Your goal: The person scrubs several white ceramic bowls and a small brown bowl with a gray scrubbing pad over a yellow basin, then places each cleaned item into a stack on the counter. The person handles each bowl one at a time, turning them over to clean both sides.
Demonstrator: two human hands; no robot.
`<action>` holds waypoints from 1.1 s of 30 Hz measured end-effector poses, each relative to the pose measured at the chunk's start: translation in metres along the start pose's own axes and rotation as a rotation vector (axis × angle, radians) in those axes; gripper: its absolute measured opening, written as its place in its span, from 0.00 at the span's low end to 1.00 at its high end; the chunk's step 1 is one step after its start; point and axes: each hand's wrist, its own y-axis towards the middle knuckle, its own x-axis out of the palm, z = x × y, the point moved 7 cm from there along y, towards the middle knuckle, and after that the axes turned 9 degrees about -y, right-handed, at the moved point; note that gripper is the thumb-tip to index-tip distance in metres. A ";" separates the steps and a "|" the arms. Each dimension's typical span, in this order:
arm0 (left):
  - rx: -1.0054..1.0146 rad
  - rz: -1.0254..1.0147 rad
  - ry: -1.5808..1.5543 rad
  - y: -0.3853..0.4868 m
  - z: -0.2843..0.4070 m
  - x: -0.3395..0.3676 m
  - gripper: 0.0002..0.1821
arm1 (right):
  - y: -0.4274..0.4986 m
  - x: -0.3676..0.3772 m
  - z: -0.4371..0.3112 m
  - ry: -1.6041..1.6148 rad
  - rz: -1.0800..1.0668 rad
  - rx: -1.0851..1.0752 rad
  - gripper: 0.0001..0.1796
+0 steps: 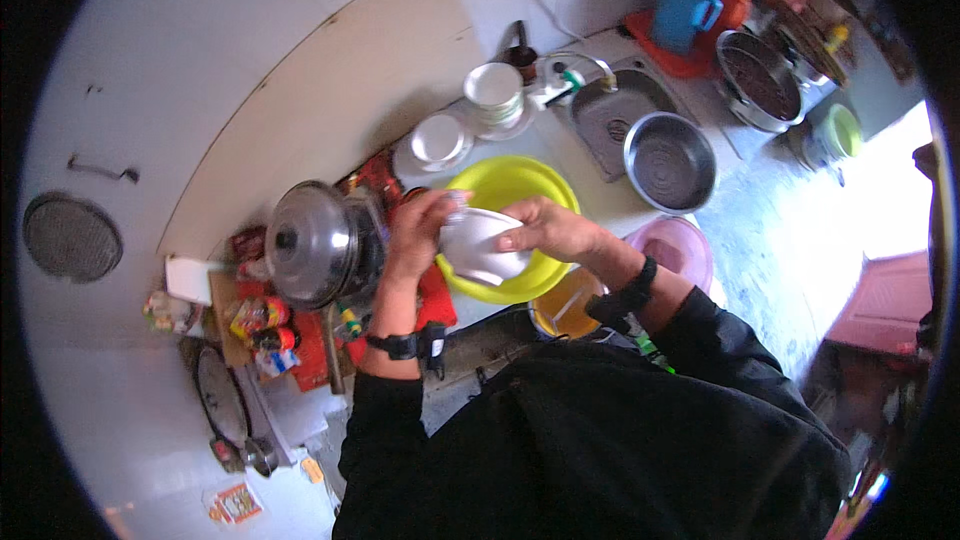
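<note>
Above a yellow-green plastic basin (517, 174), a white bowl (484, 246) is tilted between my two hands. My right hand (551, 229) grips its right side, thumb on the bowl's surface. My left hand (421, 229) is at the left rim, with a small greyish scrubber (454, 210), blurred, at its fingertips against the bowl. Whether the left fingers also grip the rim is hidden. Behind the basin are a stack of white bowls (495, 94) and a smaller pile of white dishes (438, 139).
A metal basin (670, 163) overlaps the sink's edge (585, 136). At left sits a lidded metal pot (309, 244). A pink basin (679, 251) and an orange bucket (566, 304) are near my right forearm. Thermoses (681, 7) and a large pot (761, 82) stand at back right.
</note>
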 end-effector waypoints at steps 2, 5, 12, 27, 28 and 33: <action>0.044 0.098 -0.173 -0.007 -0.018 -0.010 0.18 | 0.002 -0.004 0.003 0.170 0.010 -0.076 0.19; -0.114 0.158 -0.658 -0.015 -0.048 0.001 0.18 | 0.004 0.000 -0.008 0.428 0.020 -0.140 0.20; -0.180 0.126 -0.261 -0.007 -0.038 -0.013 0.17 | 0.008 -0.001 0.023 -0.056 -0.096 0.064 0.24; -0.207 0.086 -0.809 -0.018 -0.060 0.010 0.19 | -0.011 0.005 -0.003 0.342 -0.005 -0.075 0.21; -0.165 0.100 -0.774 -0.020 -0.058 0.020 0.20 | -0.012 0.004 -0.004 0.388 0.022 -0.077 0.22; -0.193 0.102 -0.900 -0.022 -0.069 0.017 0.18 | -0.009 -0.002 -0.007 0.340 -0.019 -0.068 0.21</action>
